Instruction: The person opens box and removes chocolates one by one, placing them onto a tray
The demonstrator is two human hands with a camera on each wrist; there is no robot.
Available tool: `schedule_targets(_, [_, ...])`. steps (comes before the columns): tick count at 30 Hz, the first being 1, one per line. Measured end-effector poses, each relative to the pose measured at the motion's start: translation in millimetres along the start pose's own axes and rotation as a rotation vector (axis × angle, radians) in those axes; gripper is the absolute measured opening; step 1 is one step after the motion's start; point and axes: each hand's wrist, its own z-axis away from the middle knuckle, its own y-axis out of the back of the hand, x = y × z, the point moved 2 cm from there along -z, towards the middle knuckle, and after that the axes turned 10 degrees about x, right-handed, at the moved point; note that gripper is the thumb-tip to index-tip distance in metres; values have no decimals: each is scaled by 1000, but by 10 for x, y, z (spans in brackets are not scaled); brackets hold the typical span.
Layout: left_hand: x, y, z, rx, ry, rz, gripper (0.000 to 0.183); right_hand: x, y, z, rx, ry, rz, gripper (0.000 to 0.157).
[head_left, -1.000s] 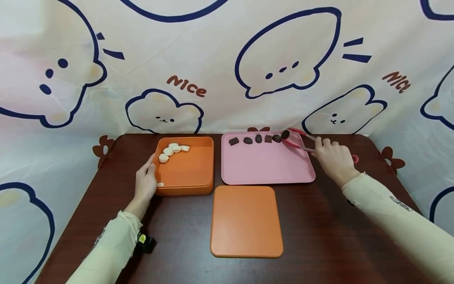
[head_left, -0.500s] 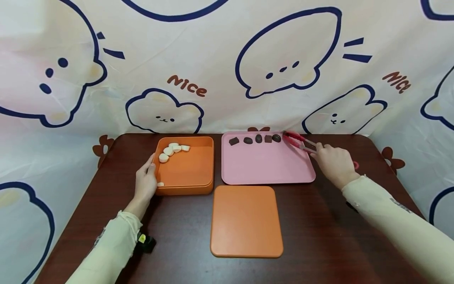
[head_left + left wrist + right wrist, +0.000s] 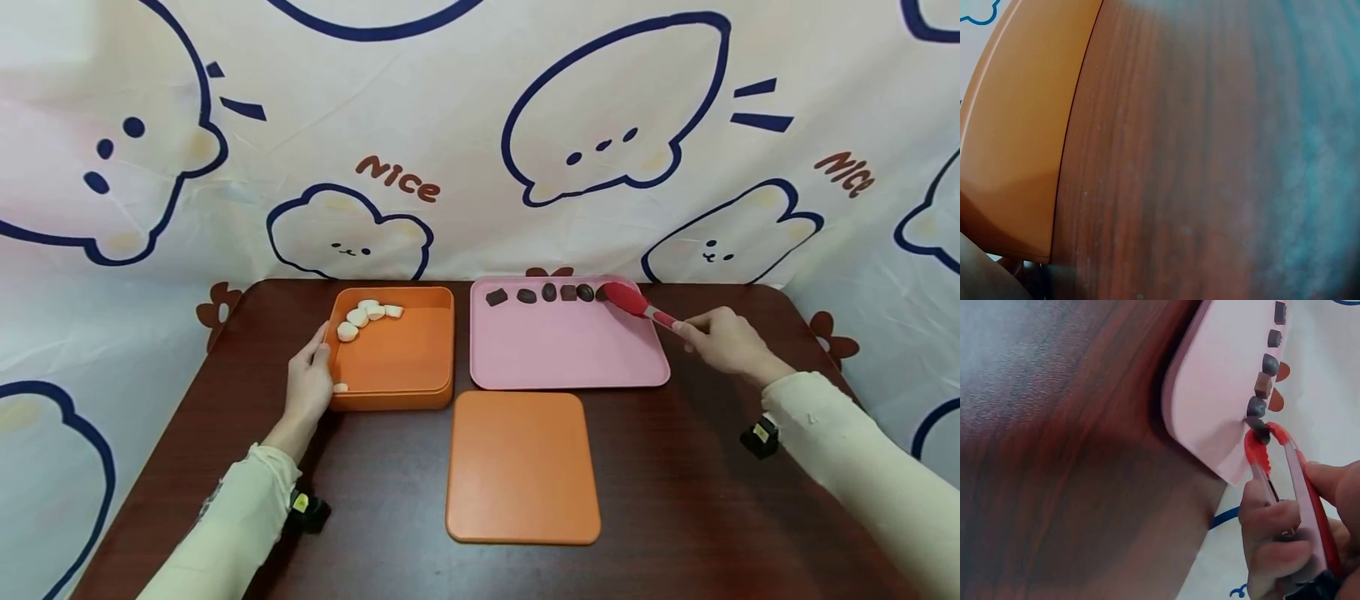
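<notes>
My right hand (image 3: 723, 337) grips red-tipped tongs (image 3: 626, 298) over the far right corner of the pink tray (image 3: 570, 350). In the right wrist view the tongs' tips (image 3: 1259, 447) stand around a dark chocolate (image 3: 1259, 429) at the end of a row. Several more chocolates, oval and square, line the tray's far edge, such as a square chocolate (image 3: 497, 297) at the left end. My left hand (image 3: 309, 379) holds the left side of an orange box (image 3: 390, 358), thumb by its rim. White marshmallows (image 3: 357, 317) lie along the box's far left part.
An orange square lid (image 3: 522, 467) lies on the dark wooden table (image 3: 675, 483) in front of the tray. One small white piece (image 3: 341, 387) shows at the box's near left corner. A patterned cloth (image 3: 480, 225) hangs right behind the table.
My right hand has turned over and shifted slightly right, so the tongs now show edge-on. The chocolate between their tips has come down in line with the row. My left hand stays put.
</notes>
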Motion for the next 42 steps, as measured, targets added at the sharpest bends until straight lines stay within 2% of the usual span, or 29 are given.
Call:
schedule_targets(7, [24, 1, 5, -5, -11, -7, 50, -7, 52, 23, 50, -5, 118, 51])
schedule_targets(13, [13, 10, 3, -4, -29, -4, 50, -30, 104, 61, 130, -7, 163, 50])
schedule_targets(24, [5, 4, 6, -15, -3, -16, 50, -156, 52, 119, 166, 39, 111, 64])
schedule_targets(33, [5, 6, 19, -16, -10, -30, 50, -367, -79, 117, 189, 116, 78, 58])
schedule_targets(42, [3, 12, 28, -20, -2, -22, 50, -611, -226, 102, 186, 132, 18, 57])
